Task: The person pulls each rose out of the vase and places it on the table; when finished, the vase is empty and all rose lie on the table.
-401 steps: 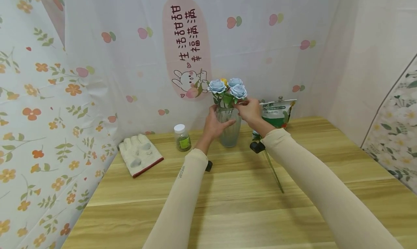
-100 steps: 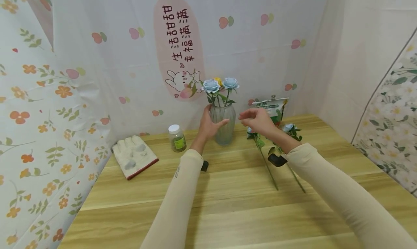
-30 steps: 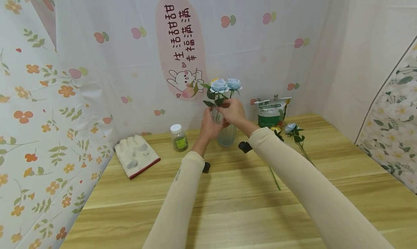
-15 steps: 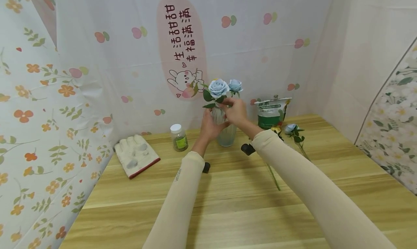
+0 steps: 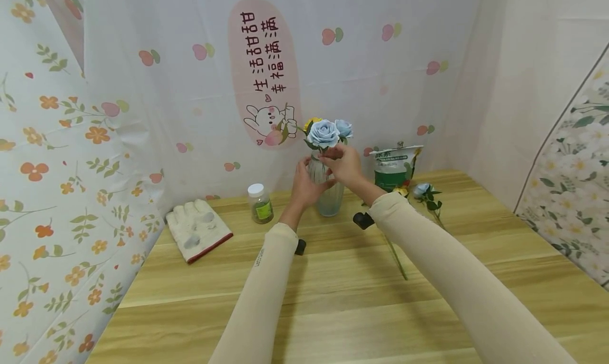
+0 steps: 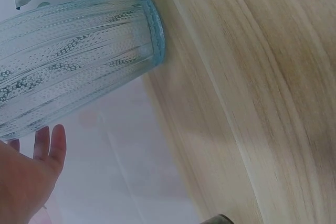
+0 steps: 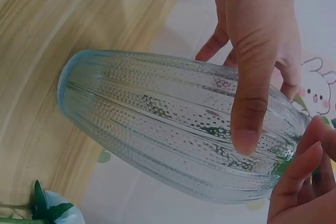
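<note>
A ribbed clear glass vase [image 5: 329, 202] stands upright near the back of the table. My left hand [image 5: 304, 187] grips its upper side, thumb [image 7: 249, 114] across the front and fingers round the far side. At the rim my right hand [image 5: 346, 165] pinches the stem of a blue rose [image 5: 323, 134], just below the bloom. Another blue rose [image 5: 343, 128] and a yellow rose [image 5: 311, 122] stand behind it in the vase. The pinched part of the stem is mostly hidden by the fingers. Right of the vase lie a blue rose [image 5: 421, 189] and a yellow rose [image 5: 402, 191].
A white-capped jar [image 5: 260, 205] stands left of the vase, with a work glove [image 5: 197, 229] farther left. A clipped white-and-green bag [image 5: 392, 171] leans at the back right. Printed curtain [image 5: 200, 105] closes off the back of the wooden table [image 5: 323, 300].
Since 3.3 s ago my right hand has moved left onto the rose stem, and that bloom has turned and shifted right. Three blue roses stood in the vase 13.4 s ago; two show now.
</note>
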Available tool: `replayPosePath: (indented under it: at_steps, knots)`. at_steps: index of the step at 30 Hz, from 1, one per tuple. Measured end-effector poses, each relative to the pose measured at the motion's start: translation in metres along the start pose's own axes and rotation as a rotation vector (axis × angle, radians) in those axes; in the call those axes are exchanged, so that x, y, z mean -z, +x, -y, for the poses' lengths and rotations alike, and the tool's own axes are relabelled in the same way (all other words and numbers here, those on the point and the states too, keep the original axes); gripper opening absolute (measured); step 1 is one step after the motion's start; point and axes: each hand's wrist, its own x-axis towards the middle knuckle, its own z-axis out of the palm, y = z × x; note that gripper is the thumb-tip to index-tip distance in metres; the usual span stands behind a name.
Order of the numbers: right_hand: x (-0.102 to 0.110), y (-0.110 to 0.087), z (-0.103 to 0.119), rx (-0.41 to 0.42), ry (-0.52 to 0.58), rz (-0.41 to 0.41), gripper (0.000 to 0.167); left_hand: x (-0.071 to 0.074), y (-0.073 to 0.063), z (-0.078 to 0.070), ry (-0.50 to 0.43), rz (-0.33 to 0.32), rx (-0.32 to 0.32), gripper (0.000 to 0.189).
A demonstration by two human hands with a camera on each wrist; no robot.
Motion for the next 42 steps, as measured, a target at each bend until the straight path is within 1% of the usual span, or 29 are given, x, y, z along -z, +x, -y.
replayPosePath:
  at_steps: [4,8,11,13,16,19,21,24,27,30,34,35,38,40,42]
  knots:
    - [-0.001,-0.001,-0.001,0.001,0.014,-0.015,0.016,-0.001,0.000,0.001,0.006,0.003,0.009,0.099]
    - [0.000,-0.002,0.002,0.020,-0.020,-0.036,0.017,-0.001,0.000,0.001,0.006,0.003,0.005,0.098]
    - [0.001,-0.002,0.009,0.065,-0.043,-0.052,0.016,0.000,0.000,0.001,0.009,-0.002,-0.002,0.098]
    - [0.004,-0.002,0.014,0.104,-0.048,-0.078,0.015,0.000,0.000,0.001,0.009,-0.006,-0.007,0.099]
    - [0.008,-0.002,0.021,0.137,-0.067,-0.141,0.018,0.000,0.000,0.001,0.008,-0.010,-0.010,0.100]
    - [0.014,-0.003,0.028,0.142,-0.043,-0.208,0.024,-0.001,-0.001,0.001,0.004,-0.007,-0.014,0.100]
    - [0.019,-0.004,0.033,0.162,-0.001,-0.239,0.027,-0.001,-0.001,0.001,-0.001,-0.004,-0.015,0.100]
    - [0.025,-0.004,0.039,0.245,0.084,-0.277,0.029,-0.001,-0.001,0.001,-0.002,-0.002,-0.015,0.099]
    - [0.032,-0.005,0.047,0.361,0.155,-0.291,0.024,-0.001,-0.002,0.001,-0.003,-0.001,-0.016,0.098]
    - [0.040,-0.007,0.055,0.473,0.170,-0.296,0.019,-0.001,-0.002,0.000,-0.005,0.000,-0.021,0.099]
    - [0.052,-0.012,0.066,0.555,0.193,-0.291,0.013,-0.001,-0.002,0.000,-0.006,0.002,-0.020,0.099]
    - [0.056,-0.014,0.069,0.563,0.204,-0.291,0.013,-0.001,-0.002,0.000,-0.003,0.002,-0.018,0.099]
    - [0.067,-0.021,0.076,0.549,0.229,-0.281,0.015,-0.002,-0.002,0.000,0.004,0.002,-0.017,0.099]
    - [0.075,-0.026,0.080,0.511,0.255,-0.261,0.017,-0.002,-0.002,0.000,0.008,0.001,-0.018,0.099]
    - [0.081,-0.032,0.081,0.455,0.285,-0.235,0.017,-0.002,-0.002,0.000,0.005,0.000,-0.021,0.098]
